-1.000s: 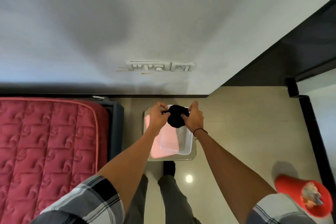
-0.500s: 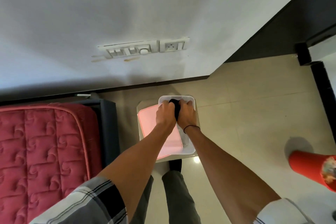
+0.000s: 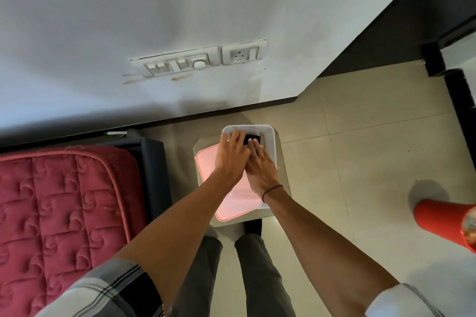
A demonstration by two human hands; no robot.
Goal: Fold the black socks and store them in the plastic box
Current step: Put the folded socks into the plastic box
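The folded black socks (image 3: 254, 138) lie as a small bundle inside the far end of the clear plastic box (image 3: 271, 136). Both hands are down in the box on the bundle. My left hand (image 3: 231, 155) covers its left side, fingers reaching toward the box's far left corner. My right hand (image 3: 260, 170), with a thin black band at the wrist, holds its near side, fingertips resting on top. Most of the socks are hidden under my hands.
A pink lid (image 3: 206, 162) rests slanted across the box's near left part; both sit on a pale stool (image 3: 282, 177). A red quilted mattress (image 3: 64, 203) is at the left, a red object (image 3: 443, 221) at the right, the wall with switches (image 3: 198, 62) ahead.
One second ago the bundle was held above the box. My hands have lowered it into the far end, and now they rest flatter on it. The view has tilted down.
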